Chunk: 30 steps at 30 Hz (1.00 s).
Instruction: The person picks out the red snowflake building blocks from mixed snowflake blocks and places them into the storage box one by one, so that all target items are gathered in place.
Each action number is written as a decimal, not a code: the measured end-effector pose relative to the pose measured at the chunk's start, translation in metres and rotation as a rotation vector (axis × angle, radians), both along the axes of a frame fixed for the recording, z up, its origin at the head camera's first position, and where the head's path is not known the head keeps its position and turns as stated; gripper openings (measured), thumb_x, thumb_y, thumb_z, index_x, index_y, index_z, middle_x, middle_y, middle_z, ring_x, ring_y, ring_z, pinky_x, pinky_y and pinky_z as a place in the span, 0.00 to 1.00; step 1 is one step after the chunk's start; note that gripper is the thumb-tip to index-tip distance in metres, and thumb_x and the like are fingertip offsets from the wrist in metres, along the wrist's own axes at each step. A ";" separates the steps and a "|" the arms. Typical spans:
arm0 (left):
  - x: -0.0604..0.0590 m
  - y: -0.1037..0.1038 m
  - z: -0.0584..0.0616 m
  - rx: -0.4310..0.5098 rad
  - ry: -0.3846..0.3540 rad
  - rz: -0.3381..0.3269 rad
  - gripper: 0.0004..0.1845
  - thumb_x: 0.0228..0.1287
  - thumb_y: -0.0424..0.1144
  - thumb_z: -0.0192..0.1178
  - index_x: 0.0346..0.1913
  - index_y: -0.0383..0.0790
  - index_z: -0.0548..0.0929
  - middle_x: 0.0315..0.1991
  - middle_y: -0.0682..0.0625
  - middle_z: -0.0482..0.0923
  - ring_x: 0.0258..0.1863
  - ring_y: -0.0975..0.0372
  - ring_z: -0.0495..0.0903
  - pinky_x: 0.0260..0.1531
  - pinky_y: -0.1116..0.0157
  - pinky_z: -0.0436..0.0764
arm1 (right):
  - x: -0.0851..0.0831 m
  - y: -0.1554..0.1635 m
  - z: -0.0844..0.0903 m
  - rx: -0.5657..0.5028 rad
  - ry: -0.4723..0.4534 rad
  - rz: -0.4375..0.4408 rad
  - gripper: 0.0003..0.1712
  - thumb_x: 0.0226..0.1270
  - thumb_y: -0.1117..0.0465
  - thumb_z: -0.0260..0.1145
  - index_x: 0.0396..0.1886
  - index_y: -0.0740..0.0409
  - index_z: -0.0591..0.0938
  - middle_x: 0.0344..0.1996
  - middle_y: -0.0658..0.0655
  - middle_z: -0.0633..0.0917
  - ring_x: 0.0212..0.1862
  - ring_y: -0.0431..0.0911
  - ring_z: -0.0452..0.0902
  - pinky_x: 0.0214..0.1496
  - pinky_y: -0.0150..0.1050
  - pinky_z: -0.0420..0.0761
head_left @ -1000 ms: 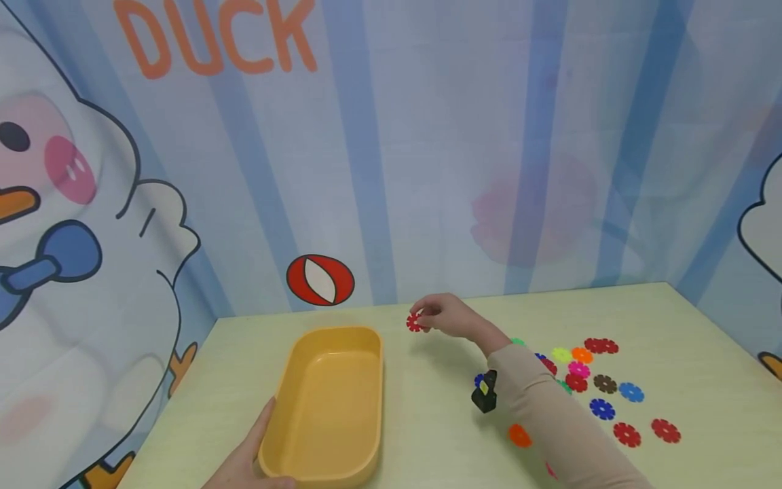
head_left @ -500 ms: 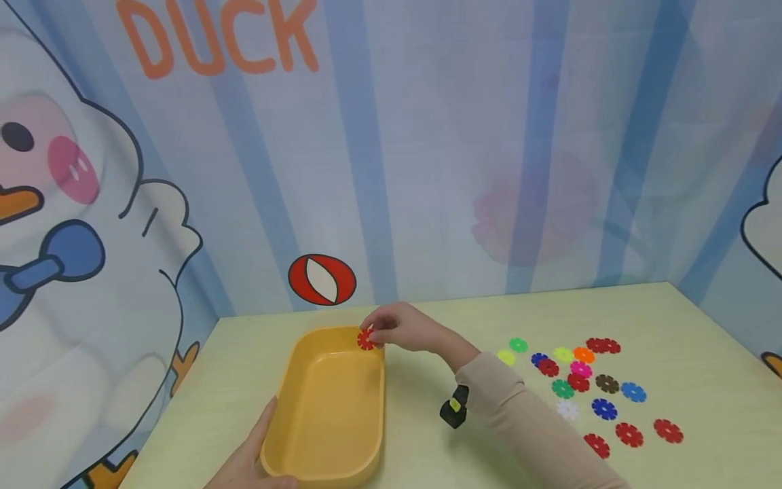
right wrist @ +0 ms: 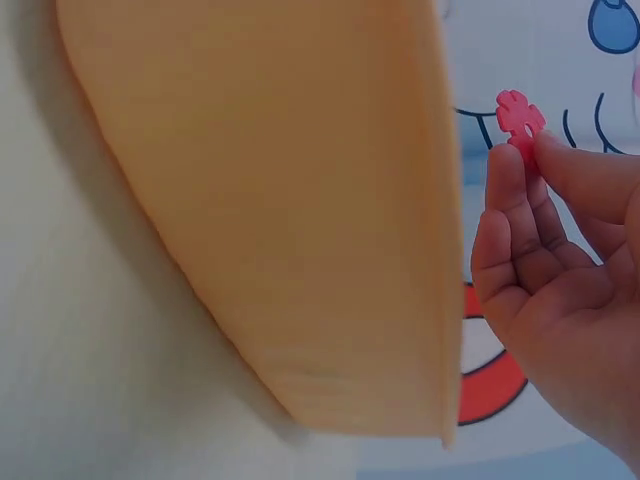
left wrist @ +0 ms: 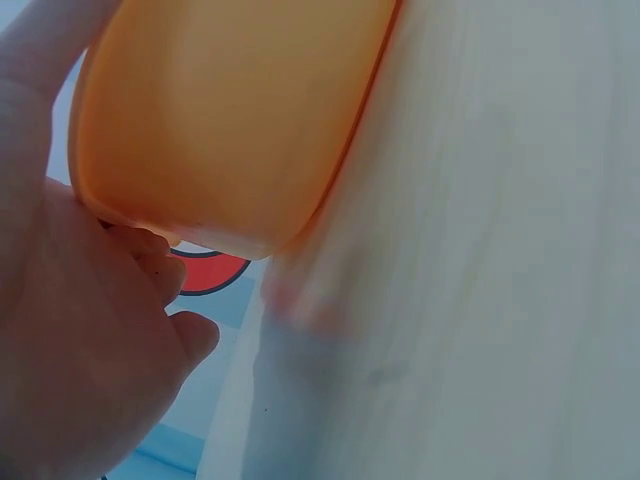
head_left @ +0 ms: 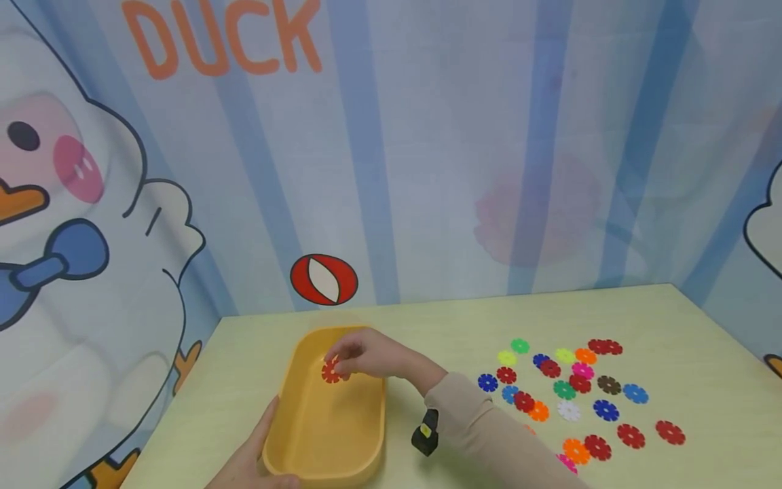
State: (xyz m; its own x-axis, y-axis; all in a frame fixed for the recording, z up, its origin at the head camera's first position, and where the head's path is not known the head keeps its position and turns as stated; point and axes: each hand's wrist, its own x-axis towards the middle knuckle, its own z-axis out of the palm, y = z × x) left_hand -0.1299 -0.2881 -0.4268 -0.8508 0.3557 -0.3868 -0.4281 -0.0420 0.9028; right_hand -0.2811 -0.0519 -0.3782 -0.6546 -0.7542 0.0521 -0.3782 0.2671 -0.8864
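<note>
A yellow plastic tray [head_left: 326, 435] with rounded corners stands on the table, left of the middle in the head view. My left hand [head_left: 247, 462] grips its near left corner, fingers along the side and thumb at the front end. Between thumb and fingertips, my right hand [head_left: 377, 354] pinches a red snowflake disc [head_left: 330, 371] over the inside of the tray. The right wrist view shows that notched disc [right wrist: 516, 112] held upright above the fingertips, beyond the tray's side wall [right wrist: 290, 220]. In the left wrist view, the left hand [left wrist: 90, 330] lies against the tray's end [left wrist: 235, 120].
Several loose snowflake discs are spread over the right half of the table, among them a white one [head_left: 569, 410], a brown one [head_left: 609, 385] and a green one [head_left: 520, 346]. A printed cloth backdrop [head_left: 440, 170] rises behind the table [head_left: 452, 326]. A small black device [head_left: 425, 435] hangs at the right wrist.
My right hand has travelled left and toward me with the red disc, from beyond the tray's right rim to over its inside. The left hand has stayed on the tray.
</note>
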 end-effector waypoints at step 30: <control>-0.009 -0.004 -0.003 -0.374 0.124 0.014 0.61 0.61 0.47 0.66 0.75 0.47 0.24 0.74 0.31 0.44 0.56 0.55 0.73 0.57 0.55 0.78 | 0.022 -0.050 -0.036 0.105 -0.144 0.191 0.10 0.63 0.69 0.65 0.43 0.62 0.86 0.28 0.50 0.87 0.30 0.37 0.79 0.39 0.26 0.81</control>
